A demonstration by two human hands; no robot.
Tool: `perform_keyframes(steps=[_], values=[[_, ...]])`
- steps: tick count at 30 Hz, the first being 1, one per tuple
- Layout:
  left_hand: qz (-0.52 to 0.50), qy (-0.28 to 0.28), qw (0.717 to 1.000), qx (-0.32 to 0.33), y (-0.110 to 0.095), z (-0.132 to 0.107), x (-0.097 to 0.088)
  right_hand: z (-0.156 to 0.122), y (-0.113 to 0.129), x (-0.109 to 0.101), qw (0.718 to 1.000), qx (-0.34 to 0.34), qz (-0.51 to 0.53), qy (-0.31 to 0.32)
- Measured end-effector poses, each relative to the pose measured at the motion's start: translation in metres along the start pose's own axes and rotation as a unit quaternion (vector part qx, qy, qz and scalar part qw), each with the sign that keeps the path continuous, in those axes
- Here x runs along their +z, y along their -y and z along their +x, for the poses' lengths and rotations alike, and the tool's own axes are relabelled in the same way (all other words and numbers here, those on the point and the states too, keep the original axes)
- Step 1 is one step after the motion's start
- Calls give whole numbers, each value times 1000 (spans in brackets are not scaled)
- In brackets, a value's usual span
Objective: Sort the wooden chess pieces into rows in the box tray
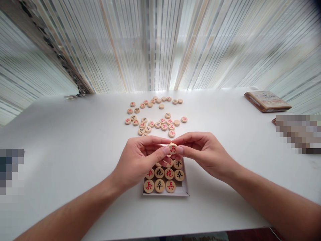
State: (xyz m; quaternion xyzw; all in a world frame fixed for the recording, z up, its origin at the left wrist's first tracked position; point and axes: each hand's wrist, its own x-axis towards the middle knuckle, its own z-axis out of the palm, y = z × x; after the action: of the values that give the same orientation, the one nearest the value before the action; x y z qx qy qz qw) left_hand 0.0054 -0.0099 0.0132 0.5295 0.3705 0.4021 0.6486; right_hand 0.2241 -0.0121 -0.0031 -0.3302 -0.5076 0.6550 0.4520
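Observation:
Between the fingertips of my left hand [141,155] and my right hand [203,152] is a round wooden Chinese chess piece [173,149] with a red character facing me. Both hands are closed on it, thumbs at its two sides. Just beneath them lies a shallow white box tray [185,190] with rows of chess pieces, their red and black characters face up. A black-marked piece [159,185] sits in the front row, with bare tray floor to the right of that row. My left hand and the held piece hide part of the back rows.
Beyond my hands, several loose chess pieces [157,125] lie scattered on the white table [95,160], some blank side up. A brown printed box [268,101] lies at the back right, near a blurred-out object [296,134]. Striped curtains [160,43] hang behind the table.

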Motion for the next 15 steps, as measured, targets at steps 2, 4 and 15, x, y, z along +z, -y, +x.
perform_keyframes(steps=[2,4,15], values=[[-11,0,1000,-12,-1,0,1,0,-1,-1,1000,8,13,0],[-18,0,1000,-22,-2,1,0,0,-1,-1,1000,18,21,-8],[-63,21,997,-41,0,2,-2,0,-1,1,999,26,24,-30]])
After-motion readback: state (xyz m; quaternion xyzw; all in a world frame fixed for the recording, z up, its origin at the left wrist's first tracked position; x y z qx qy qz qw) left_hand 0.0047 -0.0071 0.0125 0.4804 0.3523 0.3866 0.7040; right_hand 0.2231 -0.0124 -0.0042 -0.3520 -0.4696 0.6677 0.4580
